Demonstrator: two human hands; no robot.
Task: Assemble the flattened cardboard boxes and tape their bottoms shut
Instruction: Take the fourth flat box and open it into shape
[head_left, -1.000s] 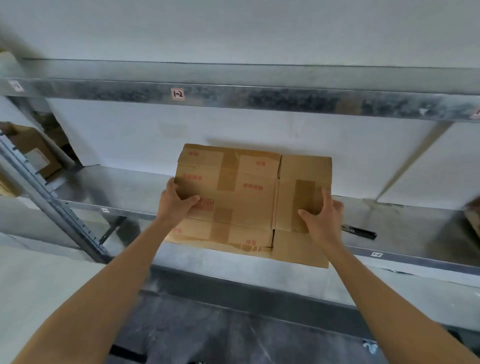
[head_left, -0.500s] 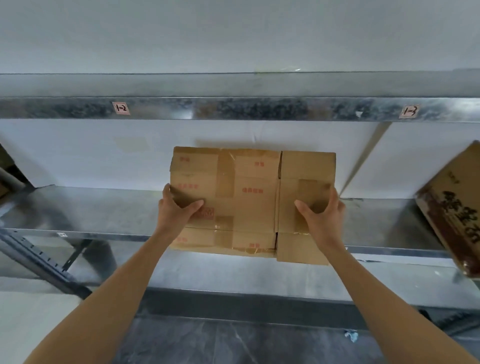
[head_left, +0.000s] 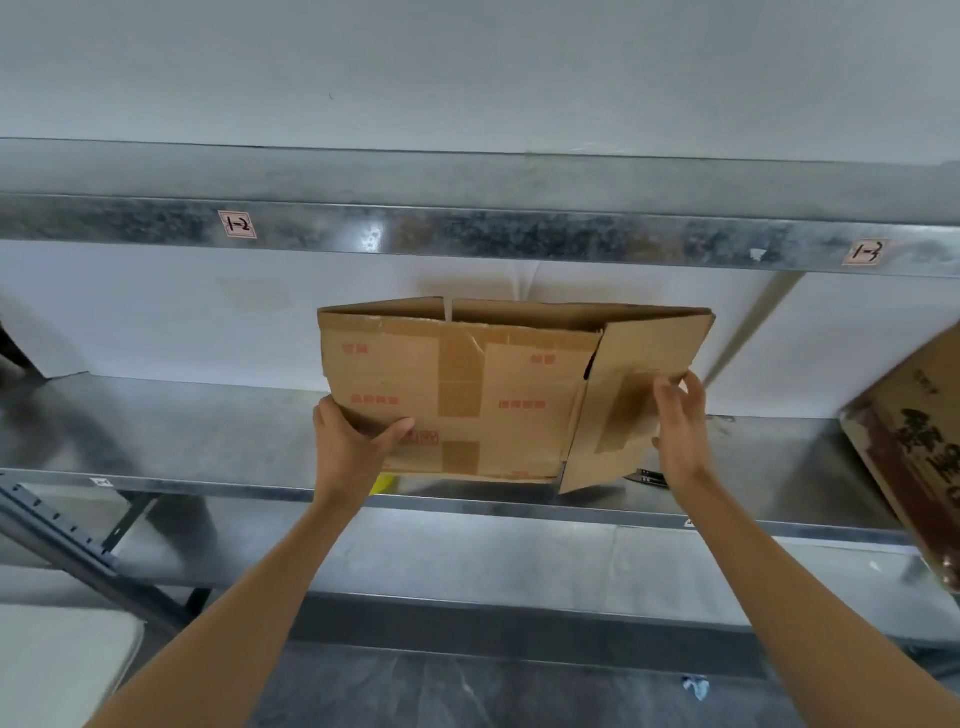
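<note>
At frame centre the half-opened cardboard box (head_left: 498, 395) stands over the metal shelf (head_left: 156, 431), the left hand (head_left: 353, 447) gripping its lower left corner with the thumb across the front and the right hand (head_left: 678, 431) pinching the edge of the right panel. A dark-printed carton (head_left: 914, 457) leans at the right edge of the frame, well apart from the box. The beam (head_left: 519, 234) above carries tags (head_left: 237, 225) reading "1-2" and "1-3"; the box's red print is too blurred to read.

Both forearms are bare along all that shows, from elbow side to wrist; the left hand (head_left: 353, 447) and the right hand (head_left: 675, 431) are bare as well, with slim fingers.
</note>
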